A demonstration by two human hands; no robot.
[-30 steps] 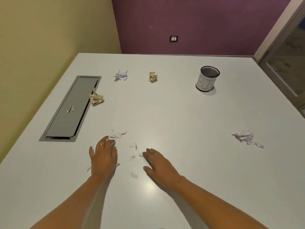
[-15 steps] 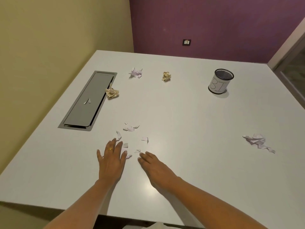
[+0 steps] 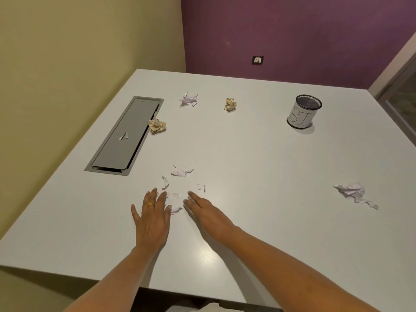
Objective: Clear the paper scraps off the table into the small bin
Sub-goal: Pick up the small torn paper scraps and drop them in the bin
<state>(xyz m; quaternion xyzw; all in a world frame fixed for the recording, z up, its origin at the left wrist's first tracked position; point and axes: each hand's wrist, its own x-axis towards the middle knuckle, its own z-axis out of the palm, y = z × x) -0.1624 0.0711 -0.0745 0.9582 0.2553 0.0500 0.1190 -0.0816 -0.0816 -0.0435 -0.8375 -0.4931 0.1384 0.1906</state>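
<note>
Several small white torn scraps lie scattered on the white table just beyond my fingertips. My left hand rests flat, fingers spread, a gold ring on one finger, with a scrap touching its fingertips. My right hand lies flat beside it, holding nothing. Crumpled balls sit farther off: a tan one, a white one, another tan one, and a white wad at the right. The small mesh bin with a paper label stands at the far right.
A grey recessed cable hatch is set into the table's left side, with a tiny scrap lying on it. The table's near edge runs just under my forearms. Yellow wall stands left, purple wall behind.
The camera has drawn back and shifted, showing the table's near edge. Both hands have slid a little closer together among the small scraps, still flat on the table.
</note>
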